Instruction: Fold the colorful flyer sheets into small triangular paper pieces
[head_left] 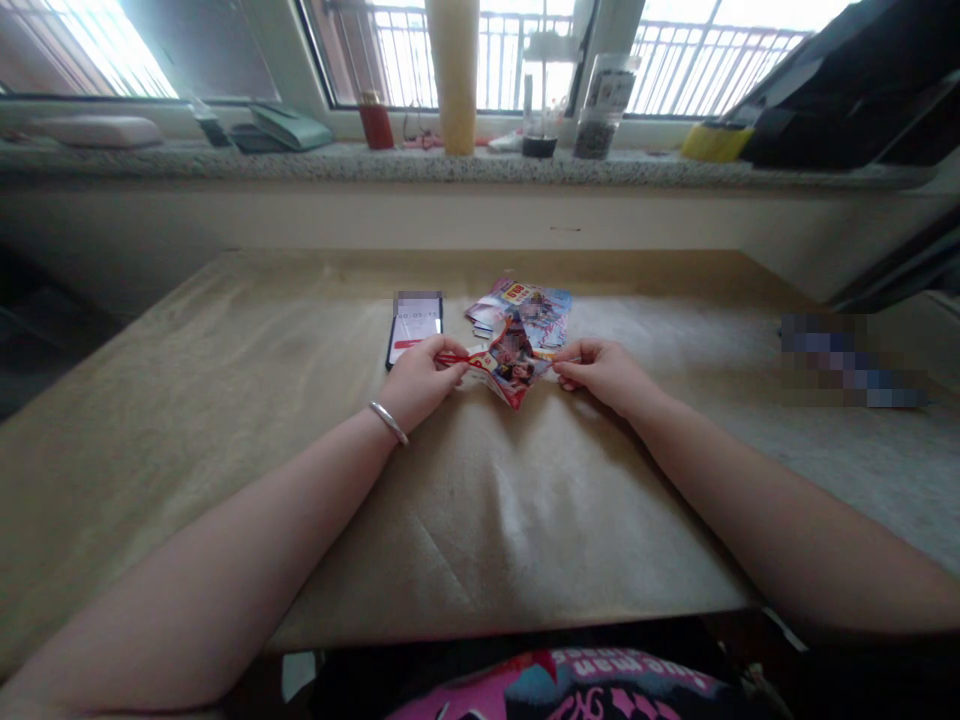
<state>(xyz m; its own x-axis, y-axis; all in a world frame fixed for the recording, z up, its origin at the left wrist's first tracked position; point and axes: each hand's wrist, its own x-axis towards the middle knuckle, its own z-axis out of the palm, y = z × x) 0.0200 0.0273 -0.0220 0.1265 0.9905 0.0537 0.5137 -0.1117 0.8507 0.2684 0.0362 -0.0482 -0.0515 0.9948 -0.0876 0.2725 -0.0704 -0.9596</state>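
Note:
Between my two hands is a piece of glossy printed paper point(516, 365), red, white and dark, folded into a pointed, star-like shape. My left hand point(431, 375) pinches its red left point between thumb and fingers. On the opposite side, my right hand point(596, 370) grips the right point the same way. A loose pile of printed sheets point(544, 312) lies just behind the paper, partly covered by it. A phone point(418, 322) showing a timer rests beyond my left hand, its lower edge close to my knuckles.
A pale, slightly wrinkled cover spreads over the table point(450, 520). Far to the right lies a blurred bluish item point(851, 365). Along the stone windowsill point(300, 165) stand a red bottle point(375, 122), a yellow column point(456, 80) and clear containers point(598, 115).

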